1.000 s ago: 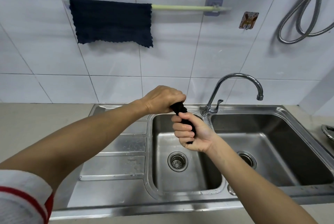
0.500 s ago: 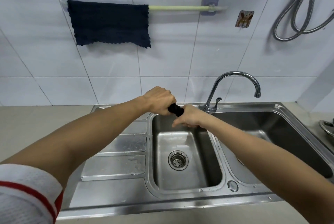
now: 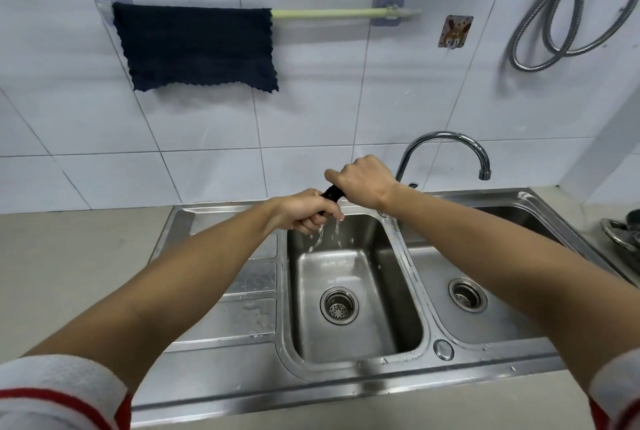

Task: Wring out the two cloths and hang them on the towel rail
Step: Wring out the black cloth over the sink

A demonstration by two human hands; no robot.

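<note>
A dark navy cloth point(image 3: 199, 46) hangs spread over the left part of the pale green towel rail point(image 3: 339, 13) on the tiled wall. A second dark cloth point(image 3: 333, 192) is twisted into a tight roll above the back of the left sink basin point(image 3: 349, 294). My left hand point(image 3: 304, 213) grips its lower end and my right hand point(image 3: 363, 183) grips its upper end, fists nearly touching. Water drips from below my left hand into the basin. Most of the rolled cloth is hidden inside my fists.
A chrome faucet point(image 3: 446, 152) arches behind my right hand over the divider to the right basin point(image 3: 491, 294). A ribbed draining board point(image 3: 249, 284) lies left of the basins. A metal hose point(image 3: 561, 13) hangs at upper right, dishes point(image 3: 623, 232) at the right edge.
My right hand turned over and rose above the left, twisting the rolled cloth tighter. My left hand dropped lower. Water now runs out of the cloth into the basin.
</note>
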